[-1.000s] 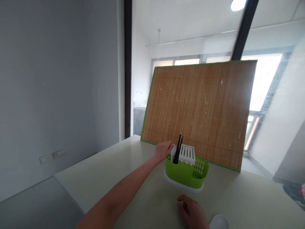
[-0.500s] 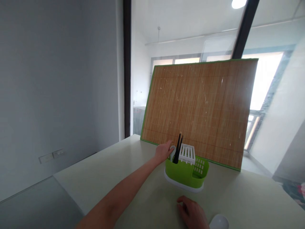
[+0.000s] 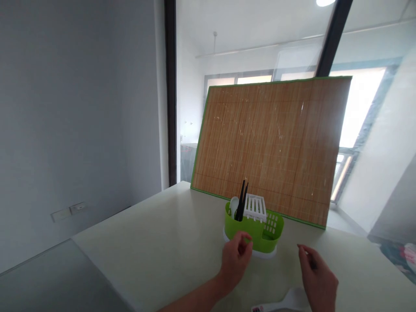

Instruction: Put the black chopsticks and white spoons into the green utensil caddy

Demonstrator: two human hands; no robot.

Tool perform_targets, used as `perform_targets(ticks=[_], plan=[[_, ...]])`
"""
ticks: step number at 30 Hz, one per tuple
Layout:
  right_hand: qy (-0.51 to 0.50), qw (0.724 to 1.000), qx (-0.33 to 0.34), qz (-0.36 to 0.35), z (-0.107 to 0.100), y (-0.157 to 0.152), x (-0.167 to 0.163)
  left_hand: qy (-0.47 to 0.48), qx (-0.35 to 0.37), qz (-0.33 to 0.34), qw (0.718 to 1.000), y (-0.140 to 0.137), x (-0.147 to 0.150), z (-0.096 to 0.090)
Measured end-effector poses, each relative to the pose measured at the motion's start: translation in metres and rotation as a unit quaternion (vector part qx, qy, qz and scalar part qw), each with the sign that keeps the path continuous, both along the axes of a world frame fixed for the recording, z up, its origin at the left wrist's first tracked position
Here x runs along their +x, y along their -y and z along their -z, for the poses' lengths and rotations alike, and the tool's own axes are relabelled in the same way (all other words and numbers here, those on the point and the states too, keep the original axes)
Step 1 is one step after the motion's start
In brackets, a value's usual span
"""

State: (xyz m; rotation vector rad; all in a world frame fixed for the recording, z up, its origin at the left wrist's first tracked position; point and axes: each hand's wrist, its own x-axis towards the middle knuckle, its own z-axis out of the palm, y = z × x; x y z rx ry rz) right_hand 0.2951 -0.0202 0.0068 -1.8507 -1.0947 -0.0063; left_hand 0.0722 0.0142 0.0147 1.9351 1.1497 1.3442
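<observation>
A lime-green cutlery holder with a white base stands on the table. In its left section are a white spoon and black chopsticks. A white slotted rack sits across its top. My left hand is in front of the holder, fingers loosely curled, thumb and forefinger slightly apart, nothing seen in it. My right hand is to the right, fingertips drawn together with nothing visible between them. Near the bottom edge lies a larger white spoon, partly hidden by my right hand.
The white table reaches back to a bamboo mat with green edging, leaning upright against a glass partition. A grey wall with sockets is on the left. Patterned fabric shows at the right edge.
My left hand has let go of the spoon in the holder and come back toward me. My right hand has moved right, and more of the larger white spoon now shows.
</observation>
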Motion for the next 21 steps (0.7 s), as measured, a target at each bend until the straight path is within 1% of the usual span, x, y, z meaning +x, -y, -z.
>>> perform_targets(ticks=[2, 3, 4, 6, 8, 10, 11, 12, 13, 14, 18, 20, 21], plan=[[0.004, 0.994, -0.106, -0.009, 0.002, -0.002, 0.014, -0.110, -0.013, 0.059, 0.992, 0.009, 0.005, 0.009], [0.006, 0.990, -0.143, -0.016, 0.004, -0.002, 0.019, -0.166, -0.013, 0.085, 0.982, 0.013, 0.009, 0.013], [0.005, 0.986, -0.165, -0.022, 0.006, -0.003, 0.022, -0.220, -0.012, 0.104, 0.970, 0.016, 0.014, 0.018], [0.002, 0.984, -0.176, -0.029, 0.009, -0.003, 0.023, -0.327, -0.021, 0.135, 0.935, 0.020, 0.025, 0.027], [0.000, 0.984, -0.172, -0.037, 0.011, -0.004, 0.022, -0.431, -0.044, 0.171, 0.885, 0.019, 0.039, 0.034], [0.004, 0.984, -0.169, -0.048, 0.012, -0.004, 0.019, -0.503, -0.072, 0.201, 0.837, 0.015, 0.050, 0.038], [0.006, 0.985, -0.167, -0.053, 0.012, -0.004, 0.018, -0.518, -0.081, 0.208, 0.826, 0.013, 0.054, 0.041], [0.009, 0.985, -0.165, -0.054, 0.013, -0.004, 0.017, -0.522, -0.087, 0.207, 0.823, 0.012, 0.056, 0.043], [0.010, 0.985, -0.161, -0.055, 0.013, -0.004, 0.016, -0.513, -0.092, 0.201, 0.829, 0.011, 0.055, 0.045], [0.009, 0.986, -0.155, -0.056, 0.012, -0.004, 0.016, -0.495, -0.096, 0.187, 0.843, 0.011, 0.053, 0.047], [-0.011, 0.990, -0.127, -0.056, 0.010, -0.003, 0.009, -0.359, -0.086, 0.108, 0.923, 0.015, 0.036, 0.047], [-0.037, 0.992, -0.090, -0.082, 0.008, -0.003, 0.001, -0.296, -0.071, 0.083, 0.949, 0.017, 0.030, 0.044], [-0.051, 0.991, -0.063, -0.110, 0.007, -0.003, -0.004, -0.272, -0.065, 0.075, 0.957, 0.017, 0.028, 0.042]])
